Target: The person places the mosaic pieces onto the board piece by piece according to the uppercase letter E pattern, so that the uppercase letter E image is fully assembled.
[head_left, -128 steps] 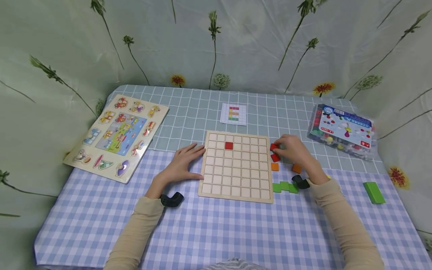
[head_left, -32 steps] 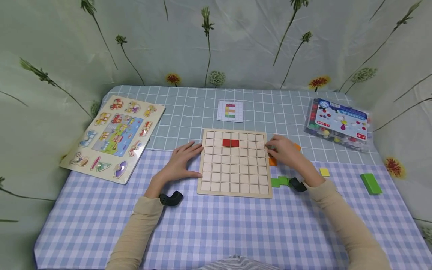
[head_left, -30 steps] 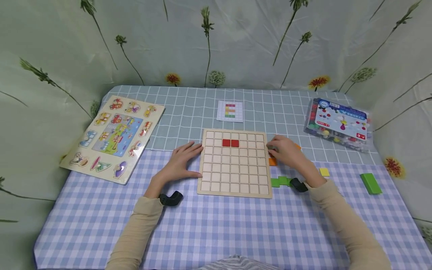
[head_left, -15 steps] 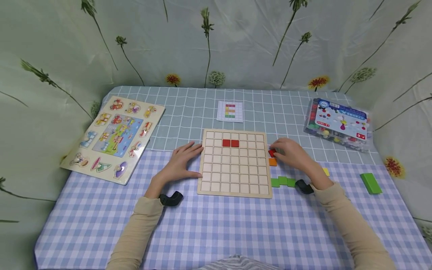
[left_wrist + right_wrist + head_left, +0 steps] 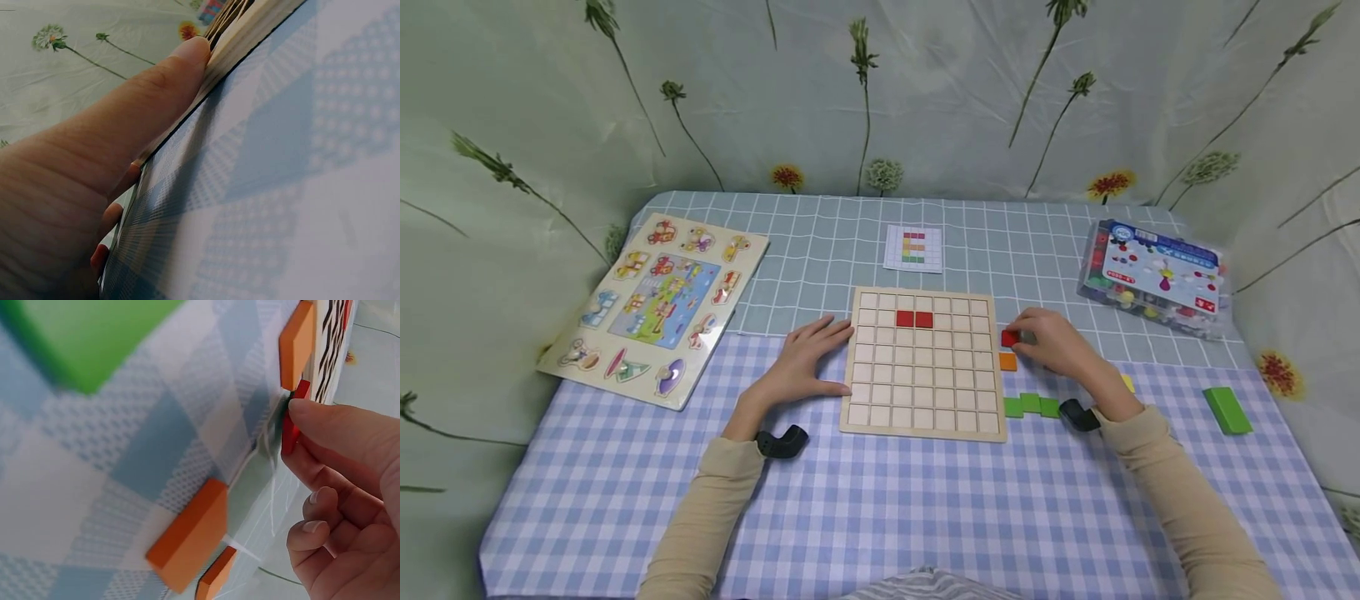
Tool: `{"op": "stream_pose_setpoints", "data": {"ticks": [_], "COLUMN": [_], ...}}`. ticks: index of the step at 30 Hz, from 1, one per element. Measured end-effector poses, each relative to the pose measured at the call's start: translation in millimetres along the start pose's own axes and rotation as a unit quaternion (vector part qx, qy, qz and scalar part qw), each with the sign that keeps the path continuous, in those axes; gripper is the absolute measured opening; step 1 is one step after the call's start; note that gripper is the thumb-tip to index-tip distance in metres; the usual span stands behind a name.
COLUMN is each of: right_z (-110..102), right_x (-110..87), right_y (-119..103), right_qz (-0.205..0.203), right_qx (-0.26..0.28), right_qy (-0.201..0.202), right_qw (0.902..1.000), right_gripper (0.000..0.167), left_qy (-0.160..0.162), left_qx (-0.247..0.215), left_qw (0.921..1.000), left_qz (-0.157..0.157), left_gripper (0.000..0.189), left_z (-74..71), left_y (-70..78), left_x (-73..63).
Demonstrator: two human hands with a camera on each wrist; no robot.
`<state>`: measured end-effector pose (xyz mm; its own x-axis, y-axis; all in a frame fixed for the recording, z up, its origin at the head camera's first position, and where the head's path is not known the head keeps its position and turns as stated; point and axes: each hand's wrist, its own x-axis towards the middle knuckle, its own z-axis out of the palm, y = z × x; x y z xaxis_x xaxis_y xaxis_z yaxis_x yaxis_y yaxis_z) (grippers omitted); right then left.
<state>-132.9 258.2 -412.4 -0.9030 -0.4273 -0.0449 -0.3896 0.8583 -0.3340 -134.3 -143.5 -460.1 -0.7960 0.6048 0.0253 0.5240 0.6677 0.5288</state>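
Note:
A square wooden grid board (image 5: pixel 925 367) lies in front of the person, with two red tiles (image 5: pixel 914 319) side by side in its second row. Spread fingers of the left hand (image 5: pixel 801 362) rest along the board's left edge; in the left wrist view the thumb (image 5: pixel 156 87) touches its side. Beyond the right edge, the right hand (image 5: pixel 1051 343) pinches another red tile (image 5: pixel 292 428) between thumb and forefinger, low at the cloth, its other fingers curled. An orange tile (image 5: pixel 1007 362) is just nearer than it, against the board. Two more orange tiles (image 5: pixel 190 534) show in the right wrist view.
Green tiles (image 5: pixel 1032 403) line up by the board's lower right. A yellow tile (image 5: pixel 1127 382) is partly behind the right forearm. A pattern card (image 5: pixel 913 248) is behind the board, a picture puzzle (image 5: pixel 655 308) left, a plastic box (image 5: pixel 1157 279) and green block (image 5: pixel 1227 411) right.
Since the oldest frame, a second red tile has come onto the board beside the first. Lately the right hand drew slightly back rightward, and the red tile it pinches turned straighter. Left hand stayed put.

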Motion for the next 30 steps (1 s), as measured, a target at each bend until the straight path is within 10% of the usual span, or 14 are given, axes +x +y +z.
{"op": "stream_pose_setpoints", "data": {"ticks": [30], "right_z": [8.7], "right_x": [56.4], "right_y": [-45.9], "right_qz": [-0.069], "right_qx": [0.009], "right_qy": [-0.01], "right_qw": [0.9975], "right_gripper": [0.025], "left_qy": [0.003], "left_qx": [-0.01], "left_qw": [0.9999], "left_qz": [-0.001], "left_gripper": [0.094], "left_z": [-0.2], "left_y": [1.8], "left_x": [-0.8]}}
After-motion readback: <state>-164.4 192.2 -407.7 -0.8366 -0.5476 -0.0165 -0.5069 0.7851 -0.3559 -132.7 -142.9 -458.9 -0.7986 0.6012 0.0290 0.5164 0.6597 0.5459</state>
